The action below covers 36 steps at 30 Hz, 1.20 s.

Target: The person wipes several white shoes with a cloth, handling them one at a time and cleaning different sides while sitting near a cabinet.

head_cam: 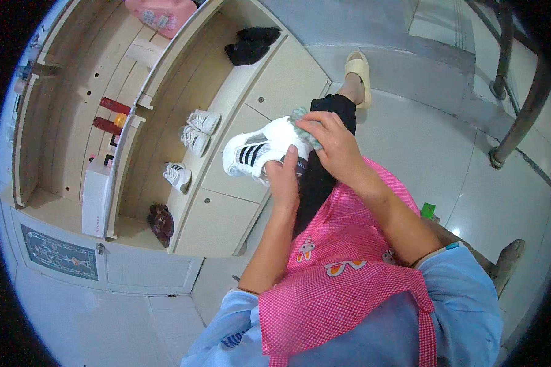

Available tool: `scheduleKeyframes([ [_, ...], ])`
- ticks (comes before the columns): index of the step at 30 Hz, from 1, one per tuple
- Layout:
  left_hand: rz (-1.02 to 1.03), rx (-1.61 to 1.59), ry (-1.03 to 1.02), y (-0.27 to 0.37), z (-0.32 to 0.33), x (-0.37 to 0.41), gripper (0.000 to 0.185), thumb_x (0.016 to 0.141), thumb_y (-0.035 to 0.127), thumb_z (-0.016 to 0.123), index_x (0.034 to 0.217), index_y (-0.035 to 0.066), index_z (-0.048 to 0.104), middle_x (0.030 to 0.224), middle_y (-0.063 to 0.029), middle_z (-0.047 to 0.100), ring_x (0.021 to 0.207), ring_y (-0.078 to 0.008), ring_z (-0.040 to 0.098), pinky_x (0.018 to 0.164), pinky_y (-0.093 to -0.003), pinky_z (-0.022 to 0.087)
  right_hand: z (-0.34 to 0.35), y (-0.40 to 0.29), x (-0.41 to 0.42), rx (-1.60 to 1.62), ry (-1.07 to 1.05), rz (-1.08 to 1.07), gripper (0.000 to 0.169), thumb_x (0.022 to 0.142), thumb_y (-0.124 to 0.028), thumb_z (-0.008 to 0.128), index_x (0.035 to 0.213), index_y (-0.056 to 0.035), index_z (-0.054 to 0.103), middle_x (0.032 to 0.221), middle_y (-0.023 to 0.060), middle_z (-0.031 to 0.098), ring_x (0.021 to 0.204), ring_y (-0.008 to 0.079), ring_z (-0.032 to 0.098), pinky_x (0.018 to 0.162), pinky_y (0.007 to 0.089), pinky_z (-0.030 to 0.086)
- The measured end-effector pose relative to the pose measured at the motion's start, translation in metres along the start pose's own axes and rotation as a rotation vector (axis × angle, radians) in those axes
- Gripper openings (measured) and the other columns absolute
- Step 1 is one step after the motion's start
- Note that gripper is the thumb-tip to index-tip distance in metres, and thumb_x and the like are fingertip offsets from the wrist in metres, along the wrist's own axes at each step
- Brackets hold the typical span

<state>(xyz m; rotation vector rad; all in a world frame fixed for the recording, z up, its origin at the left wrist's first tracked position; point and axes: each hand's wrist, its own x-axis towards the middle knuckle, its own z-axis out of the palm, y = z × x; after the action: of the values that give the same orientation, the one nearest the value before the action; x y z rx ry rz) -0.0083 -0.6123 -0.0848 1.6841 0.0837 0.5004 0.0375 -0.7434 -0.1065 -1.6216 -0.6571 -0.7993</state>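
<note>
A white sneaker (257,149) with black side stripes and a dark collar is held above my lap, its toe toward the shelves. My left hand (284,179) grips it at the shoe opening, fingers inside and thumb on the collar. My right hand (333,137) presses a fuzzy grey-green cloth (301,120) against the heel end of the sneaker. The part of the cloth under my fingers is hidden.
A cream shoe cabinet (229,215) stands on the left. On its ledge are white sneakers (195,142), a single striped sneaker (177,177), black shoes (252,45) and brown shoes (160,225). Red bottles (110,125) and a white box (95,197) sit higher. A metal railing (519,119) stands at right.
</note>
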Motion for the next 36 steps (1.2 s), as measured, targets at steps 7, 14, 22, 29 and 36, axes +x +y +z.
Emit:
scheduleKeyframes([
  [7,-0.021,0.022,-0.068,0.016,0.006,0.0,0.036,0.091,0.021,0.055,0.111,-0.009,0.054,0.106,-0.011,0.058,0.091,-0.017,0.055,0.079,-0.0302,0.044,-0.013,0.017,-0.008,-0.05,0.035,0.054,0.039,0.068,0.006,0.057,0.103,-0.0086,0.062,0.105,0.011,0.057,0.101,0.032,0.055,0.086,0.0389,0.046],
  [14,-0.15,-0.252,0.026,0.004,-0.007,0.008,0.044,0.096,0.04,0.046,0.114,0.001,0.052,0.101,-0.0055,0.059,0.085,-0.0163,0.058,0.071,-0.0301,0.046,-0.022,-0.007,0.003,-0.033,0.161,0.079,0.039,0.068,0.005,0.058,0.104,-0.0069,0.06,0.102,0.0125,0.057,0.099,0.0319,0.056,0.085,0.039,0.047],
  [22,-0.127,-0.255,-0.049,0.007,-0.008,0.008,0.04,0.097,0.039,0.043,0.109,0.003,0.053,0.102,-0.0062,0.058,0.092,-0.0154,0.055,0.08,-0.0315,0.044,0.017,-0.018,-0.022,0.045,-0.026,-0.093,0.04,0.064,0.004,0.06,0.103,-0.0052,0.061,0.107,0.0111,0.056,0.101,0.0322,0.054,0.086,0.0391,0.047],
  [29,-0.011,0.141,-0.147,0.012,-0.02,0.011,0.047,0.084,0.021,0.064,0.121,0.001,0.043,0.111,-0.0081,0.054,0.098,-0.0207,0.055,0.083,-0.0328,0.044,0.006,0.018,-0.044,0.003,-0.097,0.092,0.035,0.064,0.005,0.062,0.097,-0.0077,0.062,0.105,0.0097,0.056,0.099,0.0303,0.054,0.083,0.0386,0.046],
  [36,0.704,1.1,-0.209,0.016,-0.02,0.017,0.023,0.079,0.017,0.068,0.091,-0.002,0.06,0.096,-0.0239,0.057,0.089,-0.0417,0.054,0.074,-0.0461,0.043,-0.007,0.017,-0.028,0.073,0.028,0.146,0.03,0.067,0.006,0.059,0.095,-0.0058,0.06,0.1,0.011,0.057,0.099,0.0308,0.056,0.085,0.0372,0.046],
])
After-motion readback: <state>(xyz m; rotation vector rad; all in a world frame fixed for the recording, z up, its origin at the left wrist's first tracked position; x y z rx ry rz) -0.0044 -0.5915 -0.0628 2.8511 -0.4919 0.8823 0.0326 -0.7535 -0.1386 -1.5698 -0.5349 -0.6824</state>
